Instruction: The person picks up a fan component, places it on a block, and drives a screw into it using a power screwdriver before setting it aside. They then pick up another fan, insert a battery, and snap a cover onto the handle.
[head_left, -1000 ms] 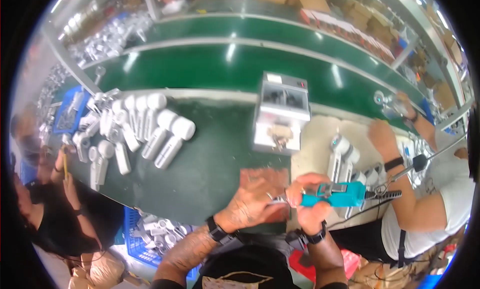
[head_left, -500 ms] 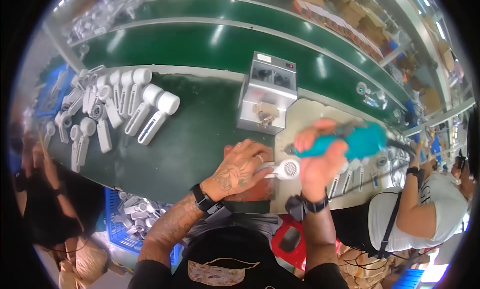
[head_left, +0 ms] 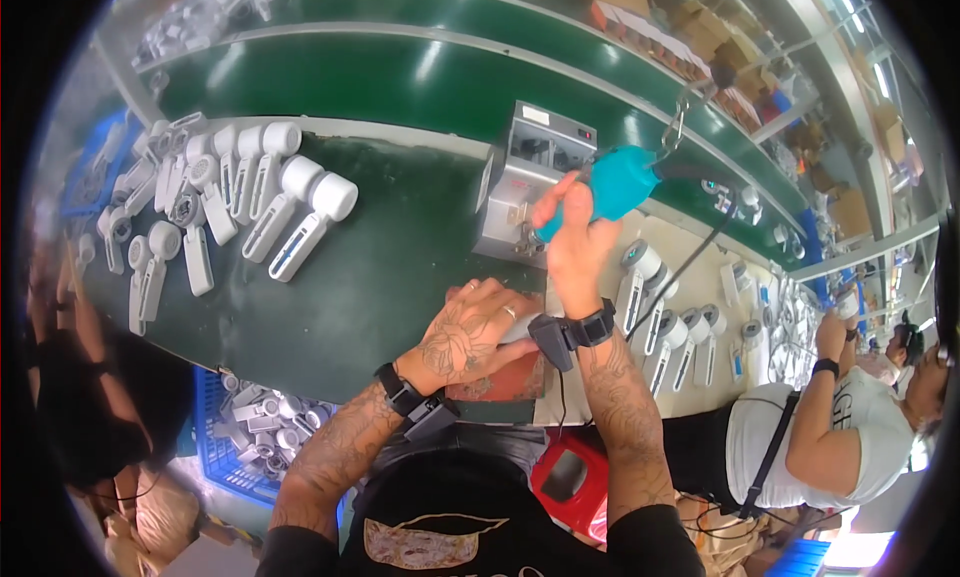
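My right hand [head_left: 582, 252] is wrapped round a teal electric screwdriver [head_left: 624, 180], raised beside the grey screw feeder [head_left: 512, 182]. The driver's tip is down by the feeder's front outlet, partly hidden by my fingers. My left hand [head_left: 468, 332] grips a white handheld fan [head_left: 521, 329] low on a reddish-brown pad [head_left: 500, 385] at the bench's near edge. My right wrist and its strapped device cover the fan's round head.
White handheld fans [head_left: 312, 222] lie grouped at the left, and more fans [head_left: 690, 337] lie at the right. A blue crate [head_left: 225, 447] of fan parts sits below the bench. The driver's cord [head_left: 690, 262] trails rightward. Co-workers are on both sides; a red stool [head_left: 570, 482] stands below.
My right hand has carried the screwdriver from above the fan up and left to the screw feeder, tilting it more upright. My left hand stays on the fan.
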Action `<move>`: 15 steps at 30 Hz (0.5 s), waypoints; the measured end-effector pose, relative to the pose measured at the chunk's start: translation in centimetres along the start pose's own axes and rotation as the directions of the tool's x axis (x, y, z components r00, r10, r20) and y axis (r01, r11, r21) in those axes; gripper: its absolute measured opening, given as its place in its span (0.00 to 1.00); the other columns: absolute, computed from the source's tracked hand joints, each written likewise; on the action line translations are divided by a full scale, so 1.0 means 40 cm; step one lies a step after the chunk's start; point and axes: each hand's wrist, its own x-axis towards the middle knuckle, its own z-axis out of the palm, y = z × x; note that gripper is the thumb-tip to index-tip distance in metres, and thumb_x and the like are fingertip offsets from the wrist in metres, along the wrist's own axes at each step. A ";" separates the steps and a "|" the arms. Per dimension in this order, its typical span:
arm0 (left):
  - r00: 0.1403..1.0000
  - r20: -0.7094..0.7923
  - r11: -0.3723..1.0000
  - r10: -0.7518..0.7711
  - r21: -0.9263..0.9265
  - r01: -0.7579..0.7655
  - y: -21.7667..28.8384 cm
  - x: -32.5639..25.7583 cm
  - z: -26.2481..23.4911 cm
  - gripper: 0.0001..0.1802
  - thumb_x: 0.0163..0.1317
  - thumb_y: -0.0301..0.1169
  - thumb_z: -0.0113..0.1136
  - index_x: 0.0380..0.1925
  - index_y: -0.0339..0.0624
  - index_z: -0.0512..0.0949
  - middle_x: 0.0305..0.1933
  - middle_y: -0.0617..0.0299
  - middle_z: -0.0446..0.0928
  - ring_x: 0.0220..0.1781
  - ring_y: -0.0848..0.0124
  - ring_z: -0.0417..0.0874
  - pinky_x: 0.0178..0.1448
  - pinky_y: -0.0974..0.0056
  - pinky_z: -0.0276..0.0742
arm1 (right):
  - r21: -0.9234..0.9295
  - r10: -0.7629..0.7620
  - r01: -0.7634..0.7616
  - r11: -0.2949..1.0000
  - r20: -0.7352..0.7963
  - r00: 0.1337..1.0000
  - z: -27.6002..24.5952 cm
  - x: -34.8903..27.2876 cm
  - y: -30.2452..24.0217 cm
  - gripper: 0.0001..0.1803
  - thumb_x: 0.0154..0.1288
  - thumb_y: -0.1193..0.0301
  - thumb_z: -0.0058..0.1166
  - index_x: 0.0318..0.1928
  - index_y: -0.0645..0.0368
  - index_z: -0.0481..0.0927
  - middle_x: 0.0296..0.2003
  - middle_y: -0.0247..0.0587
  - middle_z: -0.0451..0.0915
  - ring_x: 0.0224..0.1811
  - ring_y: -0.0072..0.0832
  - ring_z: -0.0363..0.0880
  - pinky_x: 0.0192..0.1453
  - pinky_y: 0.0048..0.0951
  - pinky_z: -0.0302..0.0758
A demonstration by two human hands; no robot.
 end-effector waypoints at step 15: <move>0.999 0.041 1.000 -0.002 -0.004 0.002 -0.015 0.008 -0.005 0.22 0.60 0.41 0.70 0.54 0.47 0.81 0.51 0.63 0.82 0.51 0.61 0.78 0.53 0.53 0.73 | 0.034 0.164 -0.161 0.986 -0.079 0.983 -0.086 -0.157 -0.095 0.36 0.73 0.39 0.51 0.48 0.68 0.72 0.22 0.40 0.73 0.25 0.29 0.73 0.30 0.31 0.71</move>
